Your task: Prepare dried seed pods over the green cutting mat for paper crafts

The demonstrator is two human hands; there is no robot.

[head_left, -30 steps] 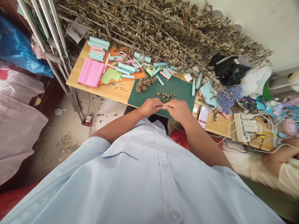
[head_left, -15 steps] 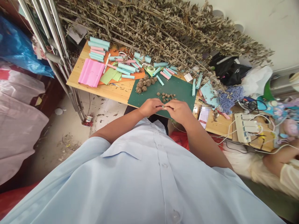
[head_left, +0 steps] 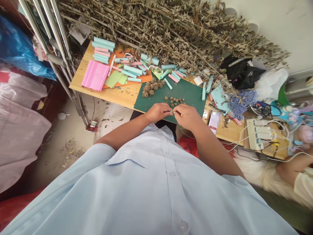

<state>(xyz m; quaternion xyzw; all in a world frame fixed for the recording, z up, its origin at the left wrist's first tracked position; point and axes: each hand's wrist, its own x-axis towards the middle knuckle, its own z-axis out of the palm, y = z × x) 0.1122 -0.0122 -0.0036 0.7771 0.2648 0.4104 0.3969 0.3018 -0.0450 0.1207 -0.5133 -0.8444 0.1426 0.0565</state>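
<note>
My left hand point(head_left: 158, 112) and my right hand point(head_left: 186, 115) meet fingertip to fingertip over the near edge of a dark green mat point(head_left: 190, 94). Both are closed in a pinch around something tiny between them, pale and partly brownish, too small to name. Just beyond the fingers lie several small brown balls of crumbled plant matter point(head_left: 174, 100). A heap of larger brown balls point(head_left: 152, 87) sits farther left on the mat, close to a light blue paper roll point(head_left: 168, 83).
Dried leafy stalks point(head_left: 156, 29) cover the back of the wooden table point(head_left: 102, 96). Blue and pink paper rolls point(head_left: 132, 70) and a pink sheet point(head_left: 96, 75) lie left. At right are a phone point(head_left: 214, 121), blue cord point(head_left: 242, 102), a power strip point(head_left: 255, 133) and another person's arm point(head_left: 292, 163).
My right fingers have shifted slightly on the tiny thing, and more of it shows between the fingertips. My left hand stays nearly in place.
</note>
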